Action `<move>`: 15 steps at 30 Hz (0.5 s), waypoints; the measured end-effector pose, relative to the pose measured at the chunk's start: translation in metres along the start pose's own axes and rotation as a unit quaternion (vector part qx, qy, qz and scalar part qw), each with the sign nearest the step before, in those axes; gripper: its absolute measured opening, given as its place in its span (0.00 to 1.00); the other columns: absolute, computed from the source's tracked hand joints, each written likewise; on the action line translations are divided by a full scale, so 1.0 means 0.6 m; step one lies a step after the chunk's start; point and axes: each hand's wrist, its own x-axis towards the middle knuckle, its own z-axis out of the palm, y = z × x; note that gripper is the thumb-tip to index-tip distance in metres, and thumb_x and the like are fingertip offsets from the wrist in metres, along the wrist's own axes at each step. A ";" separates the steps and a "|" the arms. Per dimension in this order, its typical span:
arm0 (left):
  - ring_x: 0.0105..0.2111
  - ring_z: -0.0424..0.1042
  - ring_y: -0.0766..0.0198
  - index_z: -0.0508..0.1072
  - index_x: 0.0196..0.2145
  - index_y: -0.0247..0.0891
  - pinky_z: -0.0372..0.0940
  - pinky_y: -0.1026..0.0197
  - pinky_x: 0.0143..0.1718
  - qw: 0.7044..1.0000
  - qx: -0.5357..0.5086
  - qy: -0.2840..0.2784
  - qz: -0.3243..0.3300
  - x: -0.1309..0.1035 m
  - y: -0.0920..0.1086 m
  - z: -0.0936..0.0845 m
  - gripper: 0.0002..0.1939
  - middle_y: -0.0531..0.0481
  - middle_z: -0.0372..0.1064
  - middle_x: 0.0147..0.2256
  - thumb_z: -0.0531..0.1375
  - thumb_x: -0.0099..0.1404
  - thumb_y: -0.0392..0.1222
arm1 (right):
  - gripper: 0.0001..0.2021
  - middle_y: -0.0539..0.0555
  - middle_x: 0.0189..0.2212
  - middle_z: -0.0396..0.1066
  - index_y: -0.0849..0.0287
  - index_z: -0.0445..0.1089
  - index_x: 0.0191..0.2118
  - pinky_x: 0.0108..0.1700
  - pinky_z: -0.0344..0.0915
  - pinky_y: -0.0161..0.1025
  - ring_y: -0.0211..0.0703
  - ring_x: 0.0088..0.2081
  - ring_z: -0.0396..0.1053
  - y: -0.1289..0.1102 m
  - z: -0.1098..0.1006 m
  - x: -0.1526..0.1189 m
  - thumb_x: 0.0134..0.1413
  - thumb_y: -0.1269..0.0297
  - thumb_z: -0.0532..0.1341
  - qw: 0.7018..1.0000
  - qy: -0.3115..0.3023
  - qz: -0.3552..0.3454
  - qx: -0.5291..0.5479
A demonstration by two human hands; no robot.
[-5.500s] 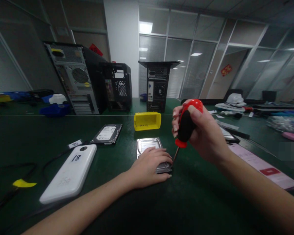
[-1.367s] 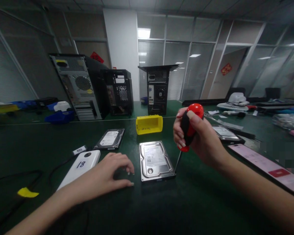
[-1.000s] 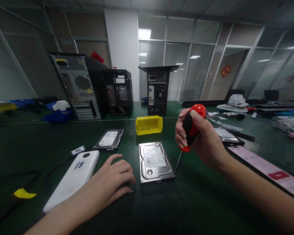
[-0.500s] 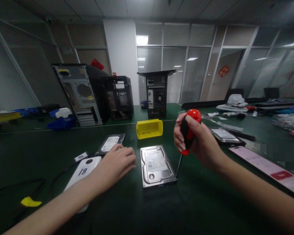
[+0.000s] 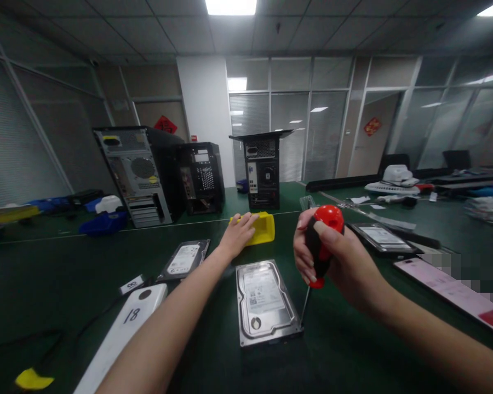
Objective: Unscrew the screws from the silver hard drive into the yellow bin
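My right hand [image 5: 337,254] is wrapped round the red and black handle of a screwdriver [image 5: 324,246]. Its thin shaft slants down to the near right corner of a silver hard drive [image 5: 267,301], which lies label up on the green table. My left hand [image 5: 240,232] reaches past the drive to a small yellow bin [image 5: 265,230]. Its fingers lie apart over the bin's left side and partly cover the opening; whether they touch anything inside is hidden. A second hard drive [image 5: 185,258] lies left of my left forearm.
A white device marked 18 [image 5: 133,314] and its cable lie at left. Another hard drive [image 5: 382,238] and a pink phone [image 5: 447,290] are at right. Computer cases [image 5: 148,180] stand at the back, one [image 5: 264,175] behind the bin. Blue bins [image 5: 103,223] sit far left.
My left hand has moved forward from beside the silver hard drive to the yellow bin. The screwdriver stays at the drive's corner in my right hand. The view has tilted up slightly.
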 end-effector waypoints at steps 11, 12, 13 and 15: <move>0.60 0.55 0.55 0.77 0.36 0.41 0.50 0.48 0.56 0.998 -0.040 0.015 -0.038 -0.004 -0.007 0.051 0.12 0.52 0.55 0.62 0.55 0.65 0.30 | 0.15 0.42 0.19 0.61 0.55 0.59 0.36 0.21 0.61 0.31 0.30 0.18 0.60 -0.005 -0.010 0.011 0.54 0.49 0.59 0.999 0.028 0.025 0.009; 0.60 0.55 0.54 0.77 0.36 0.40 0.50 0.48 0.57 0.998 -0.043 0.015 -0.044 -0.003 -0.006 0.054 0.11 0.52 0.54 0.63 0.55 0.65 0.31 | 0.15 0.42 0.19 0.60 0.55 0.59 0.36 0.21 0.61 0.31 0.30 0.18 0.59 -0.005 -0.010 0.012 0.54 0.49 0.59 0.999 0.028 0.024 0.011; 0.60 0.54 0.53 0.78 0.35 0.40 0.49 0.47 0.57 0.998 -0.047 0.016 -0.050 -0.002 -0.006 0.056 0.11 0.52 0.52 0.63 0.56 0.64 0.31 | 0.16 0.43 0.19 0.60 0.55 0.59 0.35 0.21 0.61 0.31 0.30 0.18 0.59 -0.005 -0.010 0.012 0.53 0.48 0.59 0.999 0.028 0.022 0.012; 0.61 0.51 0.52 0.78 0.33 0.40 0.48 0.46 0.58 0.997 -0.053 0.017 -0.057 0.001 -0.003 0.059 0.10 0.52 0.49 0.64 0.57 0.63 0.32 | 0.16 0.43 0.19 0.60 0.56 0.59 0.34 0.21 0.60 0.31 0.30 0.18 0.59 -0.005 -0.010 0.012 0.53 0.48 0.59 0.999 0.023 0.016 0.016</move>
